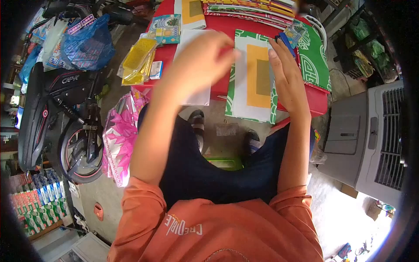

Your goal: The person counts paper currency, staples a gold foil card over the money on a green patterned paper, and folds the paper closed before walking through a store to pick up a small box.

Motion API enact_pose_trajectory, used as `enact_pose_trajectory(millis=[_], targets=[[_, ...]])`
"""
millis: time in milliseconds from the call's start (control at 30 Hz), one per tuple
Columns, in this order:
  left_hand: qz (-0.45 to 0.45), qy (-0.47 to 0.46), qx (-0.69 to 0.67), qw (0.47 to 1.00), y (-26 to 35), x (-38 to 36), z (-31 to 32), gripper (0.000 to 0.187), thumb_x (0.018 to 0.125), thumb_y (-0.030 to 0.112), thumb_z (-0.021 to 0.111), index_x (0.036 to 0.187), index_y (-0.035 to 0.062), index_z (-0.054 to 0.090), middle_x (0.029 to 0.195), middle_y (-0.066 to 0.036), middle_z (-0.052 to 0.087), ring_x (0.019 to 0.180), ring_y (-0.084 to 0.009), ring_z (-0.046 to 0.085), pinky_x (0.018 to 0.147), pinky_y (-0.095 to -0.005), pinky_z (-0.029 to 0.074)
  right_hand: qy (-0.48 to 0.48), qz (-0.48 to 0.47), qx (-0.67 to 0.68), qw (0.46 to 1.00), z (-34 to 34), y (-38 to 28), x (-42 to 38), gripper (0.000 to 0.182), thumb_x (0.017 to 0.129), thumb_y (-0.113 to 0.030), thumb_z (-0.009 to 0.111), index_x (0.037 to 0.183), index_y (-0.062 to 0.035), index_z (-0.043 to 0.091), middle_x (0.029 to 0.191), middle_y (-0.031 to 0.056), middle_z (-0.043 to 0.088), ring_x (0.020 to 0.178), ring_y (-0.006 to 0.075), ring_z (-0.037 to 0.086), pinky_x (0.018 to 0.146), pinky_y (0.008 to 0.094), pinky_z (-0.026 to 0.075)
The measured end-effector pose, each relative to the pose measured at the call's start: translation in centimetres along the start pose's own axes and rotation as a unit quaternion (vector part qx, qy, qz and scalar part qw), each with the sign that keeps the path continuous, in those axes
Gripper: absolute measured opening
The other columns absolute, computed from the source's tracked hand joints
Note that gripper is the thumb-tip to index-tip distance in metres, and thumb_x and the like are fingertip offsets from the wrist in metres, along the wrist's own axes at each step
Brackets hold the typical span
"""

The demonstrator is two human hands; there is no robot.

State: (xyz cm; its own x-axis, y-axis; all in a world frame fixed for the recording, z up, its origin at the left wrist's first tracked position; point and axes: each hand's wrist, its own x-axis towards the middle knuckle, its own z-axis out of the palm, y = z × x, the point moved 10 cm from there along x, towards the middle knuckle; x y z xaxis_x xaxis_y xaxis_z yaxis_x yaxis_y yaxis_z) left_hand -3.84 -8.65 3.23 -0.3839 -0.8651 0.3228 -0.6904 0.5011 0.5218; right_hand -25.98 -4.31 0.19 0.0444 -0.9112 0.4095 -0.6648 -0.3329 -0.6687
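My right hand (289,81) lies with its fingers stretched out along the right edge of a layered paper stack. The stack has a green patterned sheet (230,106) at the bottom, a white sheet (241,94) over it, and an orange sheet (254,99) with a dull gold square (263,76) on top. My left hand (198,59) is raised to the left of this stack, over a pile of white paper (198,97). Motion blurs its fingers, which look bent, and whether they hold anything is hidden.
On the red table (221,83) are yellow packets (139,56), a small blue-white box (156,70), a stack of folded coloured papers (253,11) and green patterned sheets (316,59). A motorbike (65,100) stands left, a grey air cooler (362,135) right.
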Motion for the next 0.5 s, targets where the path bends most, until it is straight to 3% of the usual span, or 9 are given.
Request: enact_pose_trajectory(millis=[33,67,100,167,200,300,433,500], targets=[[-0.001,0.0,0.007,1.0,-0.1,0.0,-0.4,0.039,0.093,0.035,0.073,0.113,0.0019,0.071,0.108,-0.017,0.073,0.101,-0.0228,0.07,0.091,-0.0376,0.052,0.004,-0.015,0.0,1.0,0.3,-0.6,0.1,0.055,0.106,-0.045,0.047,0.144,-0.0058,0.055,0.152,0.0276,0.045,0.142,0.042,0.042,0.117,0.0444,0.033],[-0.066,-0.023,0.044,0.997,-4.0,2.0,-1.8,0.041,0.093,0.036,0.071,0.112,-0.0004,0.072,0.104,-0.017,0.074,0.096,-0.0236,0.072,0.087,-0.0375,0.053,0.008,-0.03,0.001,1.0,0.7,-1.2,0.2,0.055,0.106,-0.045,0.048,0.143,-0.0055,0.056,0.15,0.0277,0.047,0.141,0.0424,0.044,0.117,0.0447,0.034],[-0.057,-0.019,0.096,0.994,-4.9,3.1,-3.5,0.041,0.093,0.037,0.069,0.11,-0.0001,0.074,0.1,-0.018,0.075,0.092,-0.0257,0.073,0.085,-0.0379,0.054,-0.005,-0.041,-0.003,0.999,-0.3,-2.2,-0.7,0.054,0.106,-0.044,0.049,0.142,-0.0053,0.056,0.149,0.0276,0.048,0.14,0.0425,0.045,0.116,0.0451,0.034],[-0.136,-0.011,0.161,0.977,-10.8,5.6,-6.4,0.045,0.088,0.042,0.074,0.103,-0.0003,0.076,0.095,-0.02,0.075,0.089,-0.0289,0.074,0.081,-0.04,0.055,-0.015,-0.063,0.002,0.998,0.2,-3.5,-0.7,0.051,0.104,-0.041,0.053,0.141,-0.0048,0.057,0.147,0.0273,0.05,0.138,0.0427,0.047,0.115,0.0458,0.036],[-0.203,-0.07,0.186,0.959,-12.4,6.1,-7.0,0.054,0.083,0.047,0.076,0.101,-0.0041,0.076,0.096,-0.022,0.075,0.092,-0.0302,0.074,0.082,-0.0396,0.055,-0.016,-0.08,0.012,0.997,0.4,-4.3,-0.9,0.051,0.104,-0.04,0.055,0.14,-0.005,0.057,0.147,0.0272,0.05,0.137,0.0428,0.048,0.114,0.0462,0.036],[-0.231,-0.099,0.269,0.93,-18.5,7.9,-7.1,0.065,0.079,0.056,0.078,0.096,-0.0064,0.076,0.096,-0.025,0.075,0.095,-0.0327,0.073,0.086,-0.0403,0.055,-0.025,-0.115,0.022,0.993,0.9,-6.4,-1.4,0.048,0.102,-0.037,0.059,0.139,-0.0056,0.058,0.146,0.0266,0.051,0.135,0.0431,0.049,0.113,0.0471,0.038],[-0.346,-0.148,0.218,0.9,-24.4,6.0,-4.7,0.083,0.067,0.062,0.084,0.122,0.0018,0.072,0.13,-0.023,0.067,0.122,-0.0352,0.065,0.102,-0.0426,0.051,-0.037,-0.125,0.018,0.991,1.4,-7.5,-1.9,0.046,0.1,-0.034,0.062,0.137,-0.0076,0.06,0.144,0.025,0.053,0.133,0.0427,0.051,0.112,0.0483,0.038],[-0.39,-0.107,0.207,0.891,-26.1,5.2,-4.4,0.086,0.065,0.064,0.085,0.126,0.0041,0.071,0.134,-0.021,0.066,0.123,-0.0365,0.065,0.102,-0.0439,0.05,-0.046,-0.119,0.013,0.992,1.6,-7.7,-2.1,0.045,0.1,-0.033,0.063,0.137,-0.0079,0.06,0.144,0.0243,0.053,0.132,0.042,0.052,0.112,0.049,0.038]])
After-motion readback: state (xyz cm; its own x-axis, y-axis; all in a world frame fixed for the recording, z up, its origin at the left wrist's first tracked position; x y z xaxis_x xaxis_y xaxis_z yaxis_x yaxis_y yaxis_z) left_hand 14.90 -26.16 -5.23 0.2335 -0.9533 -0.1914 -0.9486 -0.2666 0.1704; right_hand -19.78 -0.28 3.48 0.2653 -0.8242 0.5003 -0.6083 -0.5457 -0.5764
